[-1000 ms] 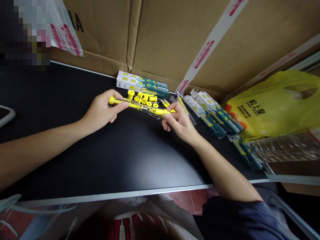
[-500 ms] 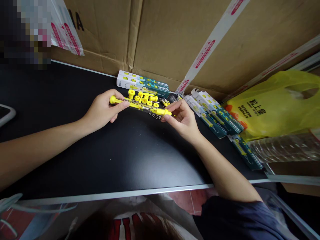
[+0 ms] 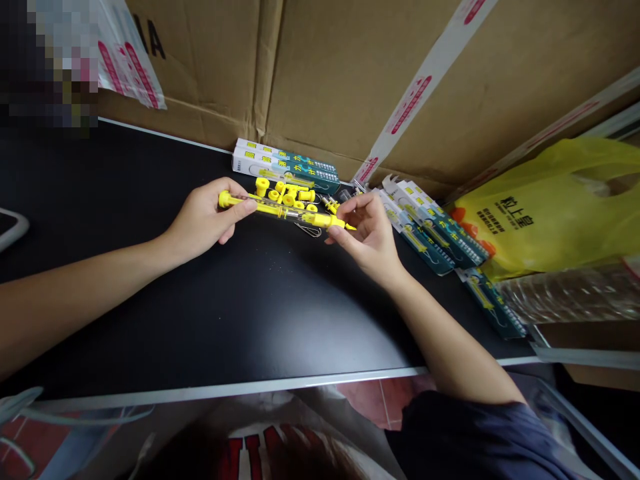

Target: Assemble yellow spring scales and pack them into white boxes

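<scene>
My left hand point(image 3: 204, 221) is closed round the left end of a long tube point(image 3: 280, 211), clear in the middle with yellow ends, held just above the black table point(image 3: 240, 307). My right hand point(image 3: 368, 235) supports the tube's right yellow tip with its thumb, while its forefinger and thumb pinch something small I cannot make out. Behind the tube lie several loose yellow plastic parts point(image 3: 290, 195) and a bent wire piece point(image 3: 311, 231).
Teal-and-white packaged boxes lie at the back point(image 3: 286, 167) and fanned out to the right point(image 3: 434, 235). A yellow plastic bag point(image 3: 555, 207) and clear plastic wrapping point(image 3: 565, 297) sit at the right. Cardboard boxes point(image 3: 345, 73) wall the rear. A white-edged object point(image 3: 11, 230) pokes in at the left.
My right hand's fingers have lifted from the tube's right tip and opened upward a little; the tube has stayed nearly still in my left hand.
</scene>
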`<state>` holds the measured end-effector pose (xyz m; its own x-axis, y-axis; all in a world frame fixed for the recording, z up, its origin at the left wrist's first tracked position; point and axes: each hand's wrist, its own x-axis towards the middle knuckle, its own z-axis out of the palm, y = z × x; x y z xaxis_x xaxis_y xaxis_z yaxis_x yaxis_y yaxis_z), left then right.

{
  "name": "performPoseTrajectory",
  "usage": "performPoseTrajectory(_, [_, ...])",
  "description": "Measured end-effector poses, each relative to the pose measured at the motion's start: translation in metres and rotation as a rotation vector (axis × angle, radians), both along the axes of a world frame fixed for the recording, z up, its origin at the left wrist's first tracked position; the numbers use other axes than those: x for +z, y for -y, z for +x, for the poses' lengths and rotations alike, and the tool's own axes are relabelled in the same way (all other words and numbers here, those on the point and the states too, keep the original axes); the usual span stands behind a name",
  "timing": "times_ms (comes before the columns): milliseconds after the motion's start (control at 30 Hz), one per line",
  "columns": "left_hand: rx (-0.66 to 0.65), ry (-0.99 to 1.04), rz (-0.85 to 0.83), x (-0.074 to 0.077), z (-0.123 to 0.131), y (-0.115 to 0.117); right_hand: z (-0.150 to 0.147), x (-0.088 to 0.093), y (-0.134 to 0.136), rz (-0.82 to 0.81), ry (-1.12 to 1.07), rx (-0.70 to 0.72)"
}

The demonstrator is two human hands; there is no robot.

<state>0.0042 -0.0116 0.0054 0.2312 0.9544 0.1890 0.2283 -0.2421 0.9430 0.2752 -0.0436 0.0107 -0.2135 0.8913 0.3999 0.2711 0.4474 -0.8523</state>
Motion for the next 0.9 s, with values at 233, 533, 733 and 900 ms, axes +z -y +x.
performPoseTrajectory(233, [0.002,0.004,0.001,-0.0009,0.0001,-0.0009,-0.0021,0.0017,0.0029,-0.009,0.026,0.01])
performPoseTrajectory(533, [-0.014,-0.005,0.005,-0.0015,-0.0006,-0.001,-0.0009,0.0041,0.0071,-0.106,0.046,0.063])
performPoseTrajectory(733, [-0.019,-0.003,0.015,-0.0003,0.0002,-0.0001,0.0011,0.0013,0.0057,-0.053,0.069,0.02])
performPoseTrajectory(900, [-0.022,0.001,0.005,0.0004,0.0011,-0.0001,-0.001,0.0044,0.0056,0.112,0.085,-0.054])
